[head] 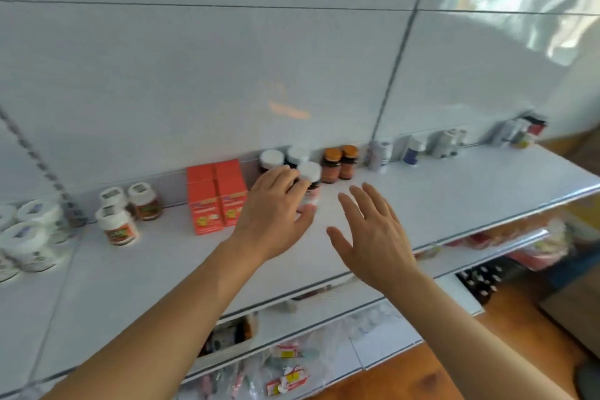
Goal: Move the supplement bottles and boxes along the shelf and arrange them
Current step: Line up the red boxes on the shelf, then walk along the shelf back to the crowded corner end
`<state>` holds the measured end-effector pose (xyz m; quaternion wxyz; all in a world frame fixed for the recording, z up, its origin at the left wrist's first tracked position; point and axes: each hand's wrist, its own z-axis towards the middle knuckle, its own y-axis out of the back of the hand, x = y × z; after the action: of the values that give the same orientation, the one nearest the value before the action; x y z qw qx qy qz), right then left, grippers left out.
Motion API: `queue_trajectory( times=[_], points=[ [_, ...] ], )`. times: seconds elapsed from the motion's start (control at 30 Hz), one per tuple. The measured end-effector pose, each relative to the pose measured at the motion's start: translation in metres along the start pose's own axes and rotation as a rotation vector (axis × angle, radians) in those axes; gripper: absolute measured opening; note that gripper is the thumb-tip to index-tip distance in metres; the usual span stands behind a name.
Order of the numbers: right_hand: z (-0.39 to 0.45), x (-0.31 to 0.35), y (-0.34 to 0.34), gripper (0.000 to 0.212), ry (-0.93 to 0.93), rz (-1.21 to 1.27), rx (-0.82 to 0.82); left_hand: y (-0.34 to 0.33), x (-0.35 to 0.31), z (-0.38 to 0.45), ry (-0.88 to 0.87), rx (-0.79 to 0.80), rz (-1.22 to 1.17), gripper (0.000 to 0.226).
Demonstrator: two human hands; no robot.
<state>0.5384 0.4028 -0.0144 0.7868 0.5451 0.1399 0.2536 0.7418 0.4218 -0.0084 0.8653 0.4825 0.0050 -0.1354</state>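
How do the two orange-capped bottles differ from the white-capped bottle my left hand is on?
The orange-capped bottles stand untouched as a pair against the back wall; the white-capped bottle stands further forward, with the left hand around it. Their caps are orange, its cap white. Their labels look reddish-orange; its label looks pale pink, though blurred. All have dark bodies and stand upright on the shelf.

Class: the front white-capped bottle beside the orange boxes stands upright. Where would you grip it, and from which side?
Probably around its body below the white cap, from the open shelf front: the white-capped bottle stands upright, with more bottles behind and the orange boxes to its left.
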Motion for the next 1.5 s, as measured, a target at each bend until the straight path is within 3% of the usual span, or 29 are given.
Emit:
queue_trajectory(
  times=[0.33, 0.87, 1.17, 1.5],
  points=[
    [-0.060, -0.221, 0.039, 0.065, -0.287, -0.076, 0.096, -0.100, -0.183, 0.114, -0.090, 0.144, -0.116, 0.054],
    [-0.017, -0.481, 0.053, 0.062, -0.461, -0.107, 0.160, -0.268, -0.341, 0.325, -0.199, 0.188, -0.249, 0.047],
    [0.021, -0.617, 0.030, 0.062, -0.424, -0.049, 0.159, -0.342, -0.397, 0.410, -0.117, 0.249, -0.192, 0.047],
    [0.083, -0.749, 0.003, 0.060, -0.136, -0.046, 0.192, -0.403, -0.440, 0.473, 0.159, 0.239, -0.144, 0.044]
  ],
)
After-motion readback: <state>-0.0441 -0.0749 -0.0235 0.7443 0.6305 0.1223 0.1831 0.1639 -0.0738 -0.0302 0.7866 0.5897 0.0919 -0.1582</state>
